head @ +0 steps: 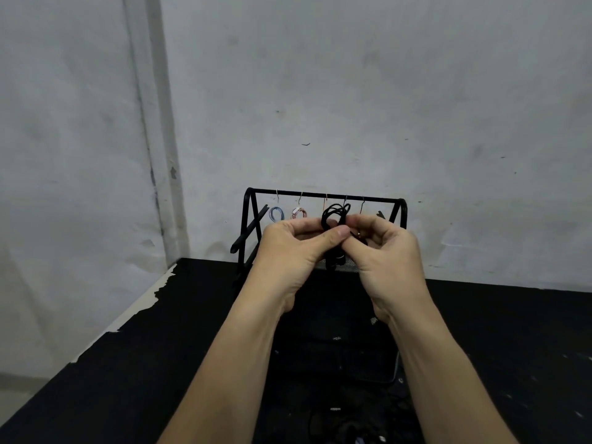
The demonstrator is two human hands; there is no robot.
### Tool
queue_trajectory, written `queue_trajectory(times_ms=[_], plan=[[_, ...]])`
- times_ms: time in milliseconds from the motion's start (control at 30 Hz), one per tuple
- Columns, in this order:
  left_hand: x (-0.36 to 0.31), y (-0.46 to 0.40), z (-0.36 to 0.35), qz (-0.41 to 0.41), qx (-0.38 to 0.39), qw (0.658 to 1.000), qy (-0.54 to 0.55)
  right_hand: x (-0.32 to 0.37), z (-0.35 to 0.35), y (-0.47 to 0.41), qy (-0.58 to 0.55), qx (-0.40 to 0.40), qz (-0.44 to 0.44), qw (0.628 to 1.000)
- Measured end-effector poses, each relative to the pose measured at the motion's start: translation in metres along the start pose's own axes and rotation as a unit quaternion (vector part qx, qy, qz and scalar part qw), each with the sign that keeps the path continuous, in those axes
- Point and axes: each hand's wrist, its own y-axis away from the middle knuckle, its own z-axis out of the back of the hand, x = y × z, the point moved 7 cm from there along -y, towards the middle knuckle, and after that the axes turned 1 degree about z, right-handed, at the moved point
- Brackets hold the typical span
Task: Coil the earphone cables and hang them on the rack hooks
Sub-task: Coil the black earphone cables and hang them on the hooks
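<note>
A black wire rack (323, 196) was positioned at the centre of the frame, at the far edge of a black table (128, 363) set against a pale wall (352, 91). Several thin hooks (362, 205) were suspended from the rack's top bar. A coiled blue cable (276, 214) was hung on the leftmost hook, and a coiled pink-and-white cable (298, 213) on the next hook to its right.

Both hands were raised in front of the rack, just below the top bar. A black earphone cable (334, 216) was held between them, its loops rising above the fingers to a point close to the middle hooks. The left hand (294, 248) was closed around the coil, with the thumb pressed across the strands. The fingers of the right hand (381, 251) were curled in, and the cable was pinched at the fingertips. A short black section, possibly the earbuds, was seen hanging below the thumbs.

A dark object was visible at the bottom centre of the frame but could not be identified.
</note>
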Motion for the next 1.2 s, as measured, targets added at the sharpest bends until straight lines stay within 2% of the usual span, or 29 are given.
queue_trajectory(times_ms=[233, 400, 600, 733, 867, 1000, 1200], plan=[[0.0, 0.0, -0.002, -0.018, -0.031, 0.998, -0.051, -0.001, 0.001, 0.0, 0.028, -0.009, 0.02, 0.999], [0.004, -0.003, 0.005, 0.005, -0.044, 0.999, -0.031, 0.0, 0.003, -0.001, 0.049, -0.012, 0.04, 0.998], [0.006, -0.008, 0.01, 0.018, -0.019, 1.0, 0.007, 0.009, -0.002, 0.003, 0.14, 0.009, 0.115, 0.983], [0.002, -0.009, 0.014, 0.001, -0.049, 0.999, 0.016, 0.02, -0.011, 0.01, 0.205, 0.034, 0.195, 0.959], [-0.002, -0.009, 0.018, -0.021, -0.072, 0.997, 0.015, 0.021, -0.017, 0.014, 0.245, 0.054, 0.232, 0.94], [-0.003, -0.011, 0.023, -0.032, -0.082, 0.996, 0.006, 0.022, -0.02, 0.015, 0.259, 0.059, 0.25, 0.931], [-0.002, -0.011, 0.019, -0.035, -0.082, 0.996, -0.02, 0.023, -0.01, 0.012, 0.218, -0.001, 0.24, 0.946]])
